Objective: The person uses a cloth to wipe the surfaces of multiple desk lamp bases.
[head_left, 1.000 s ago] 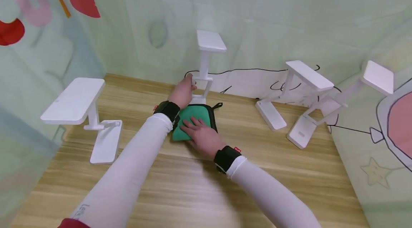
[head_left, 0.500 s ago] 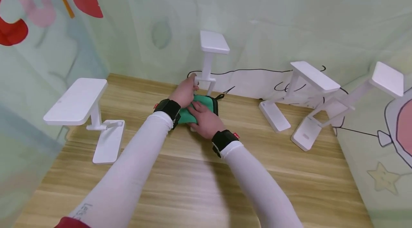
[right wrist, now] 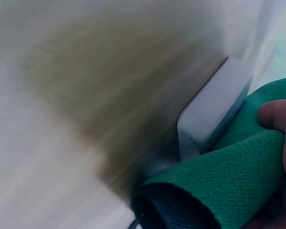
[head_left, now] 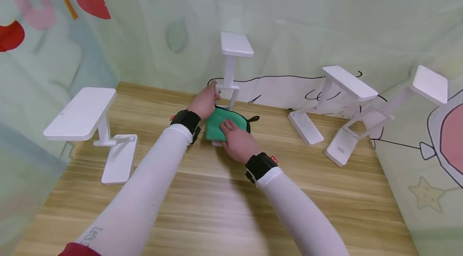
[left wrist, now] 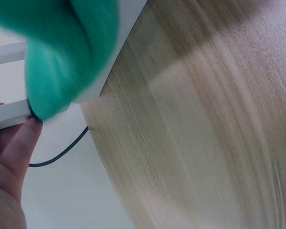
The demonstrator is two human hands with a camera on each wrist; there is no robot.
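My left hand (head_left: 204, 101) grips the lower bracket of a white folding phone stand (head_left: 236, 44) by the back wall; the left wrist view shows its thumb on the white bar (left wrist: 9, 114). A green cleaning cloth (head_left: 216, 123) with black edging and a loop drapes over the stand's base. My right hand (head_left: 238, 141) holds the cloth there, its fingers spread on top in the head view. Up close, the right wrist view shows the cloth (right wrist: 233, 171) folded under that hand, exposing its dark underside. The base's white end (right wrist: 212, 109) sticks out beside it.
One more white stand (head_left: 119, 159) is on the left of the wooden table (head_left: 202, 207). Two others, a nearer stand (head_left: 305, 127) and a farther one (head_left: 341, 145), are at the right. A printed cloth wall (head_left: 289, 39) encloses the back and sides.
My right hand and the green cloth moved back over the base toward the bracket, then slightly forward and right. The left hand keeps its grip on the stand.
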